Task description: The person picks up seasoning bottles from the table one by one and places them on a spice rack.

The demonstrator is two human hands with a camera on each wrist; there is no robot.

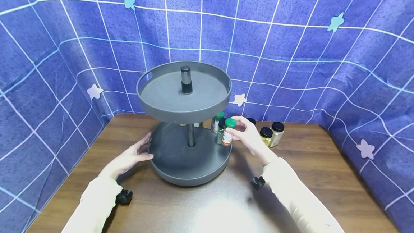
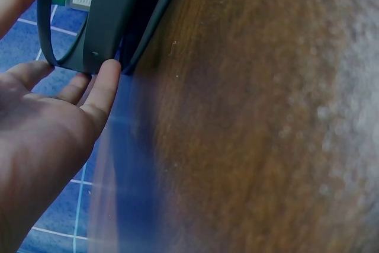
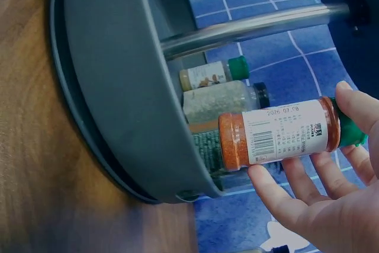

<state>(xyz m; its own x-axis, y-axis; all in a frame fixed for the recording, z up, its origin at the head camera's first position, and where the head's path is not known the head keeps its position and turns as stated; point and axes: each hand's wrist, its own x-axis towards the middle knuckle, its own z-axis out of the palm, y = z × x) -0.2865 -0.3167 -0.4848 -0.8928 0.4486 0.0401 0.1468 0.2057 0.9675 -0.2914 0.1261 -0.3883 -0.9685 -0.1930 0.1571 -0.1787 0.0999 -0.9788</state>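
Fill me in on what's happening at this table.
A person's right hand is holding a green-capped spice jar at the right side of the lower tray, its base not set down on the tray. The left hand touches that tray's left side. Several other jars already stand in the lower tray, beneath the upper tray. More jars with black lids stand on the table to the right.

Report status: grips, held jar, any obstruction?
Left grip touching lower tray. Right grip holding green-capped jar, near tray's right edge. Possible snag: black-capped jar close by.
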